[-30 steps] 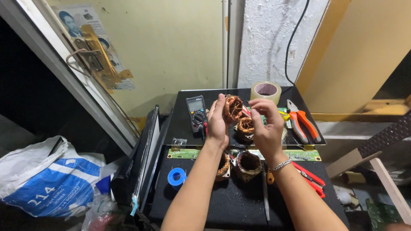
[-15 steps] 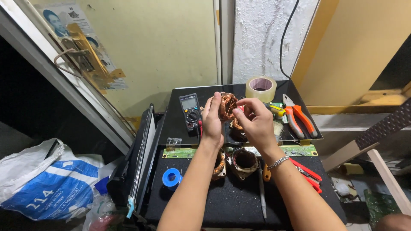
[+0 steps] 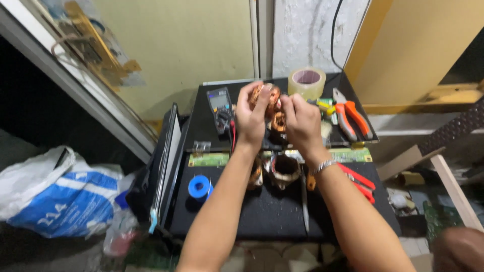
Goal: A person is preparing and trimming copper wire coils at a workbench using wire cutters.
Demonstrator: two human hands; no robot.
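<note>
Both my hands are raised over a black work surface (image 3: pixel 252 211). My left hand (image 3: pixel 250 118) grips a round copper wire coil (image 3: pixel 264 94) from the left side. My right hand (image 3: pixel 301 121) pinches at the coil's right edge with its fingertips, a metal bracelet on that wrist. A second copper coil (image 3: pixel 278 122) lies on the surface just under and between the hands. Below my forearms stands a dark round motor part (image 3: pixel 285 168) with copper windings.
A multimeter (image 3: pixel 220 107) lies left of the hands, a tape roll (image 3: pixel 307 82) and orange-handled pliers (image 3: pixel 350 118) at the right. A blue spool (image 3: pixel 200 186), red-handled cutters (image 3: pixel 360 181) and a screwdriver (image 3: pixel 305 201) lie nearer me. A white-blue plastic bag (image 3: pixel 55 194) sits at the left.
The view has shifted slightly. My hands still hold the copper coil together, with the fingers of my right hand working at its edge.
</note>
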